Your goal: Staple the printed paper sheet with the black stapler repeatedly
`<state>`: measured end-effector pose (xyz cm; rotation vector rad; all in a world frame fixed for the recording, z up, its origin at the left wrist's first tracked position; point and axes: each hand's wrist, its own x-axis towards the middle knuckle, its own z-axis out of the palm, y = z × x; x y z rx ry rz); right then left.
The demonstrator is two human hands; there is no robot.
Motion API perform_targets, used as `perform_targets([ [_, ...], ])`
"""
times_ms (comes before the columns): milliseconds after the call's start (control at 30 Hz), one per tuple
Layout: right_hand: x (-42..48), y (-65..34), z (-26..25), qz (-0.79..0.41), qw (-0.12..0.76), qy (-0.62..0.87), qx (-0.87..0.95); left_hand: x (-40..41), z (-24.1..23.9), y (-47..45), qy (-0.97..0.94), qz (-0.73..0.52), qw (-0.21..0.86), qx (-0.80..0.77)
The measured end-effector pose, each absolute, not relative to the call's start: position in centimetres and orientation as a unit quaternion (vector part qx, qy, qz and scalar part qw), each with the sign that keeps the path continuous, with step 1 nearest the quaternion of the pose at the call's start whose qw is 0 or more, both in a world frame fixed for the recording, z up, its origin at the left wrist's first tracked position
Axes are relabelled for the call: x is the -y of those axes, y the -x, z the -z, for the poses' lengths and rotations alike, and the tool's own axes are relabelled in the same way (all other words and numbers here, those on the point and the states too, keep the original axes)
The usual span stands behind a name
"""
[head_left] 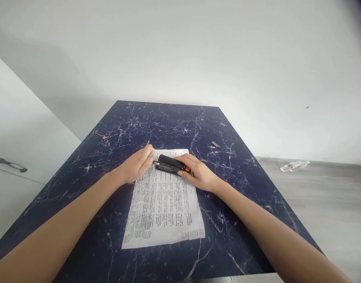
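A printed sheet of paper [164, 204] lies flat on the dark blue marble-patterned table [115, 137]. At the sheet's far end sits a black stapler [170, 163] with an orange tip. My right hand [198, 171] is wrapped around the stapler's right end, fingers closed over it. My left hand [137, 164] rests at the sheet's top left corner, fingers pinched together at the stapler's metal front end.
A small dark metal piece [215, 144] lies on the table beyond the stapler. A white cabinet with a dark handle [11, 165] stands to the left. A clear plastic bottle [294, 165] lies on the grey floor at right. A white wall rises behind.
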<state>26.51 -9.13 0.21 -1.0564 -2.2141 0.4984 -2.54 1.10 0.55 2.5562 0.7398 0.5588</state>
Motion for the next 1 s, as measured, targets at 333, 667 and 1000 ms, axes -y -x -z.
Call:
perform_targets([
  [333, 9.1, -26.7, 0.1, -0.194, 0.318, 0.409, 0.833, -1.9, -0.4, 2.6, -0.893, -0.276, 0.194, -0.299],
  [667, 9.2, -26.8, 0.1, -0.194, 0.326, 0.408, 0.831, -2.5, -0.3, 3.2, -0.820, -0.352, 0.268, -0.363],
  [1000, 9.1, -26.9, 0.3, -0.197, 0.327, 0.407, 0.830, -2.8, 0.1, 3.3, -0.826, -0.315, 0.348, -0.311],
])
